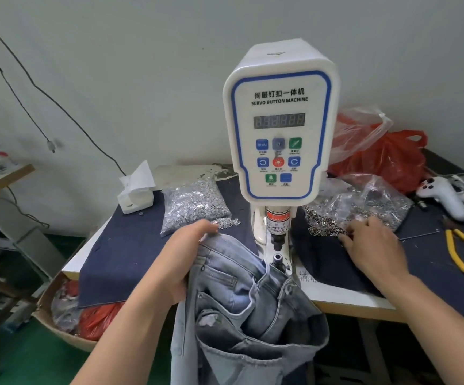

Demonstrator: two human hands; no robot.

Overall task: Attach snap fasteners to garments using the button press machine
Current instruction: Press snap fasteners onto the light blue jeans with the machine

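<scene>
- Head cam looks down at a white servo button machine [279,120] on a workbench [344,297], with a dark blue cloth [119,254] spread on both sides of it.
- Step in hand, as far as I can judge: loading up for a press. The light-wash jeans [242,295] aren't under the head yet, and the lower die [277,259] looks bare.
- Left hand [186,262] grips the jeans by the waistband, fingers curled round the denim, holding it up just left of the die. The rest of the jeans hangs off the front edge of the bench.
- Right hand [375,245] is down on a loose pile of dark ring-shaped snap parts [325,223], right of the machine, beside their torn-open plastic bag [364,201]. Fingertips are buried in the pile, so I honestly can't tell if it's pinching one or just raking through.
- Next move probably calls for getting one ring out, seating it on the die, then sliding the waistband over it, fingers kept well away from the plunger [277,240].
- Second bag of shiny silver snap caps [194,204] sits left of the machine, just beyond the left hand, not touched.
- Yellow-handled pliers [458,251] lie far right, well apart from both hands.
</scene>
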